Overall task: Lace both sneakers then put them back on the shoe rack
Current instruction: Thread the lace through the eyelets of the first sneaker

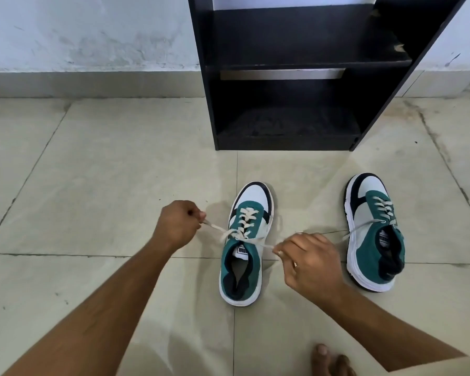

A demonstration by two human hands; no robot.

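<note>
Two teal, white and black sneakers stand on the tiled floor, toes toward the rack. The left sneaker point(244, 248) has a cream lace point(239, 234) crossed up its eyelets. My left hand point(178, 223) pinches one lace end, pulled out to the left. My right hand point(310, 263) pinches the other end, pulled to the right. Both ends are taut. The right sneaker point(375, 234) stands apart to the right, laced, with a loose end trailing on the floor behind my right hand. The black shoe rack point(288, 71) stands beyond, its shelves holding nothing.
A pale wall with a grey skirting point(92, 82) runs behind the rack. Bare toes point(329, 359) show at the bottom edge. Beige floor tiles point(92, 172) spread to the left of the sneakers.
</note>
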